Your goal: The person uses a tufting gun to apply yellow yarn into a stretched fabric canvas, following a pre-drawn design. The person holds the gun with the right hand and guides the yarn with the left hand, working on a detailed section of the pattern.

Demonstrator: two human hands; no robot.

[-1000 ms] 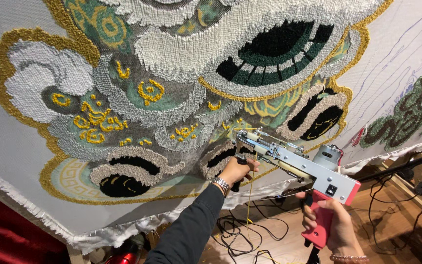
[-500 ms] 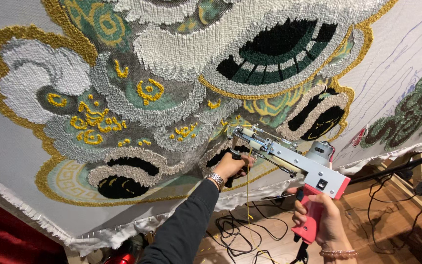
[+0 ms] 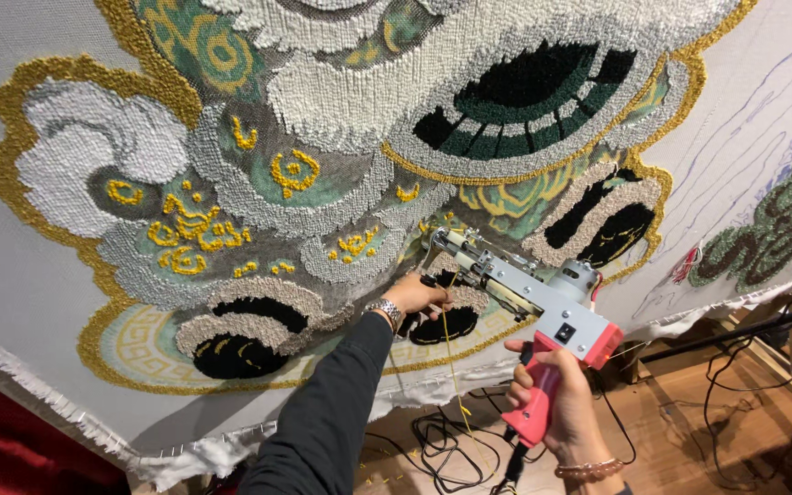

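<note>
A large stretched cloth (image 3: 38,302) carries a tufted design in white, grey, gold, green and black. A tufting gun (image 3: 543,302) with a grey body and a pink handle points its tip at the cloth near a black tufted patch (image 3: 442,325). My right hand (image 3: 556,412) grips the pink handle low at the right. My left hand (image 3: 414,295), in a dark sleeve with a wrist bracelet, holds the gun's front grip just below the tip. A yellow yarn strand (image 3: 451,367) hangs down from the gun.
Black cables (image 3: 442,449) lie tangled on the wooden floor (image 3: 689,440) under the cloth. A wooden frame bar (image 3: 763,339) and more cables run at the right. The cloth's frayed lower edge (image 3: 185,454) hangs at the bottom left, above red fabric (image 3: 2,449).
The gun and both hands have shifted a little left and up along the cloth, with the tip still against the tufted area.
</note>
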